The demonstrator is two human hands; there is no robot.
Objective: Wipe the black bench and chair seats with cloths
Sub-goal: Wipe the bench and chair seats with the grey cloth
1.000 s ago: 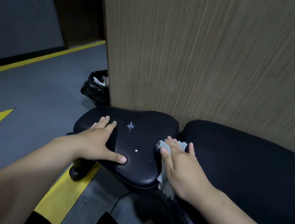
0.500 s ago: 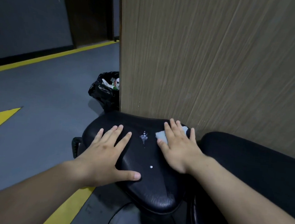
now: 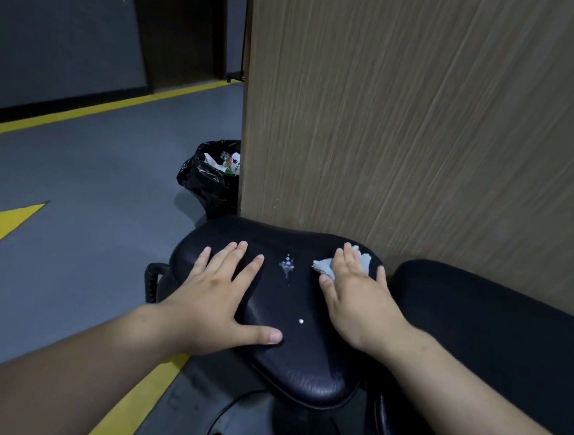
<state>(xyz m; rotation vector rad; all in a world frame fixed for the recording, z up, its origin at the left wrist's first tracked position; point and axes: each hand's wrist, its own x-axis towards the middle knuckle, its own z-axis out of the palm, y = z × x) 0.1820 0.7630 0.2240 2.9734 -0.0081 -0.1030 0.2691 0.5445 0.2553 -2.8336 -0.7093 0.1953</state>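
A black padded chair seat (image 3: 294,362) sits against a wooden panel. My left hand (image 3: 217,301) lies flat on its left half, fingers spread, holding nothing. My right hand (image 3: 358,298) presses a pale grey cloth (image 3: 324,266) flat onto the seat's far right part; cloth edges stick out past the fingertips. Between the hands are a whitish splatter (image 3: 287,265) and a small white spot (image 3: 301,321). A second black seat (image 3: 496,330) lies to the right, under my right forearm.
The wooden panel (image 3: 423,125) stands upright right behind both seats. A black rubbish bag (image 3: 206,180) with litter sits on the grey floor at the panel's left edge. Yellow floor markings (image 3: 0,225) run on the left. The dark chair base (image 3: 245,420) is below.
My right hand slid the cloth from the seat's near right edge up to its far right part. My left hand shifted slightly but stays flat on the seat. The view moved closer.
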